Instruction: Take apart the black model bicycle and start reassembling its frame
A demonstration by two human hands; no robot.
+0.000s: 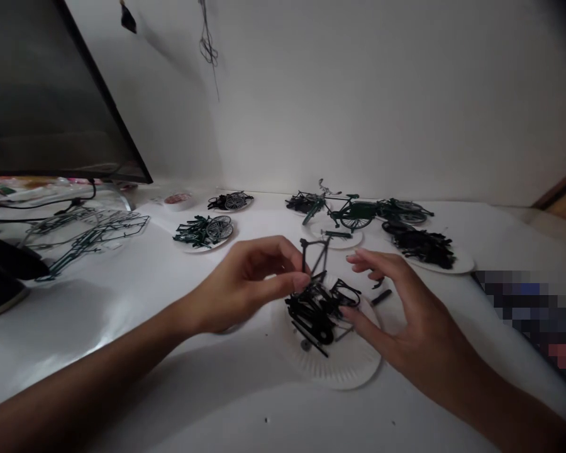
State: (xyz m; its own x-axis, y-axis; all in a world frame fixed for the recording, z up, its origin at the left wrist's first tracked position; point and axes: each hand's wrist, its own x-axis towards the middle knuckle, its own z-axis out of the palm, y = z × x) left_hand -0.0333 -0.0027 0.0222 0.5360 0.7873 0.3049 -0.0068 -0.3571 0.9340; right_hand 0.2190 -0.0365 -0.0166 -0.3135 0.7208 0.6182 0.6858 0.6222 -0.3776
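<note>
A white paper plate [344, 371] in the middle carries a pile of small black bicycle parts [314, 314]. Above the pile my left hand [249, 283] pinches a thin black model bicycle frame [319, 255] between thumb and fingers. My right hand [405, 314] is spread at the plate's right side, its thumb by the parts and its fingers apart, with nothing gripped. A short black piece [382, 297] lies at the plate's right edge.
Behind stand a green model bicycle [353, 211] and several plates of parts, one with black pieces [427, 246], another with green parts and wheels [202, 233]. Green frames [99, 233] lie at left below a monitor [51, 94]. A white wall rises behind.
</note>
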